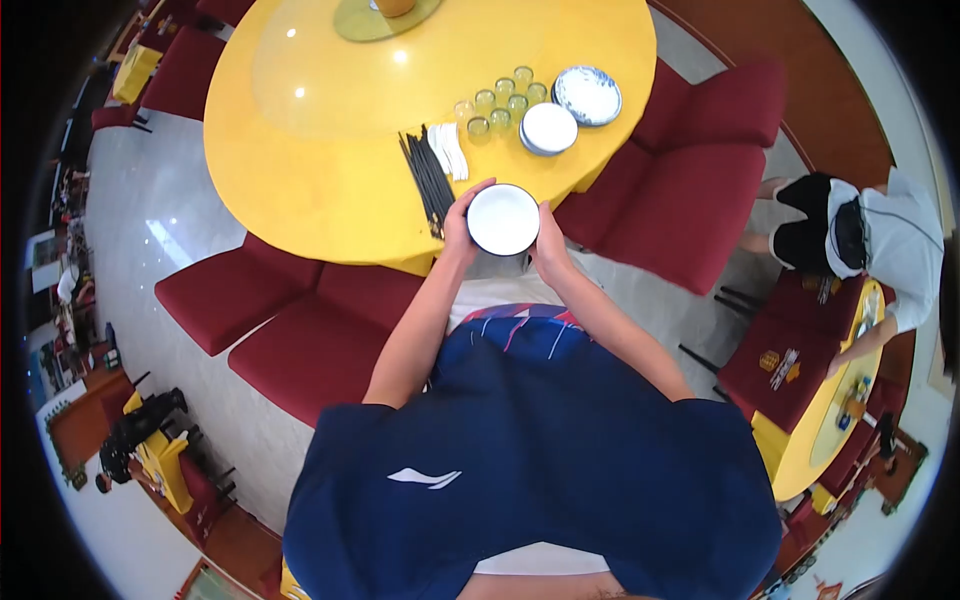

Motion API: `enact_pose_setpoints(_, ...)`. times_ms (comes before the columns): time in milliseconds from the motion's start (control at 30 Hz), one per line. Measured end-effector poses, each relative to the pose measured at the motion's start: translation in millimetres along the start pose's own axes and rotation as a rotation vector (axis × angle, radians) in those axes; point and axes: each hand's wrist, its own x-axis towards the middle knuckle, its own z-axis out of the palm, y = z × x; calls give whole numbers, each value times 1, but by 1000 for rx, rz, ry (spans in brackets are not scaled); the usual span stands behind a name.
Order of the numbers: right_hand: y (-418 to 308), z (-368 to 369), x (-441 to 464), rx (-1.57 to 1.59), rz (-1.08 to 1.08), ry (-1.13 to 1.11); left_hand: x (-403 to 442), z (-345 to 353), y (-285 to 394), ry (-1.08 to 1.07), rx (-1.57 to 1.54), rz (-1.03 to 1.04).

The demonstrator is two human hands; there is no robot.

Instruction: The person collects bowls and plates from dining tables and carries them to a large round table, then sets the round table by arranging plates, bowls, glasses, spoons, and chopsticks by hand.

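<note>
A white bowl with a dark rim [503,219] is held between my two hands at the near edge of the yellow table [330,170]. My left hand [459,228] grips its left side and my right hand [547,243] its right side. Just left of the bowl lie black chopsticks [428,183], with white spoons [448,152] beside them. Beyond the bowl stand several small glasses [500,121]. To their right are stacked white bowls [548,129] and patterned plates [587,96].
Red chairs [680,215] stand right of the table and more red chairs [320,345] at its near left. A person in a white top [890,235] leans over another yellow table [825,440] at the right. Another person in dark clothes [135,430] is at the lower left.
</note>
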Motion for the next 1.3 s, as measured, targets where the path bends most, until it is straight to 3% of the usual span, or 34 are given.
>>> enact_pose_setpoints(67, -19, -4, 24, -18, 142, 122, 30, 5, -14, 55, -25, 18)
enact_pose_setpoints(167, -42, -15, 62, -163, 392, 96, 69, 0, -29, 154, -5, 37)
enact_pose_setpoints(300, -29, -29, 106, -124, 432, 84, 105, -10, -43, 348, -58, 62)
enact_pose_setpoints(733, -1, -28, 165, 30, 325, 229, 152, -22, -50, 564, -128, 140)
enact_pose_setpoints(800, 8, -28, 165, 24, 309, 271, 152, -23, -47, 600, -30, 130)
enact_pose_setpoints(900, 13, -28, 165, 110, 275, 305, 147, -20, -45, 537, 156, 146)
enact_pose_setpoints(1200, 31, -24, 182, 76, 5, 301, 109, -2, -29, 458, 151, 80)
enact_pose_setpoints(1300, 28, -29, 183, 46, -53, 164, 105, -14, -38, 360, 81, 61)
